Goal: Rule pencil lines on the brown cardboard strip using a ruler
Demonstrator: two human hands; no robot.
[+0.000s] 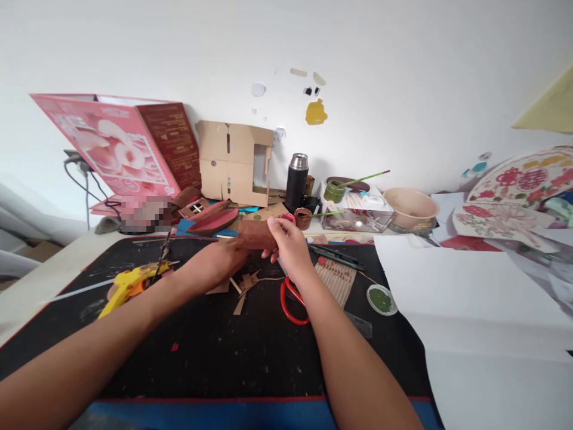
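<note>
Over the far middle of the black mat, my right hand (289, 248) pinches the right end of a small brown painted cardboard piece (254, 234), thumb on top. At the piece's left end, my left hand (226, 258) is closed against it, its fingertips partly hidden. Red-handled scissors (295, 303) lie just below my right hand, their blades mostly covered by it. Thin cardboard scraps (244, 289) are scattered below the two hands. To the left of my left forearm lies a yellow glue gun (132, 285) with a glue stick in its back.
A black thermos (297, 182), paint jars (334, 191), a clear box (358, 216) and a pink bowl (410, 206) line the back. Corrugated cardboard (338, 280), a utility knife (340, 257) and a green paint lid (380, 300) lie right. White paper (470, 298) covers the right side.
</note>
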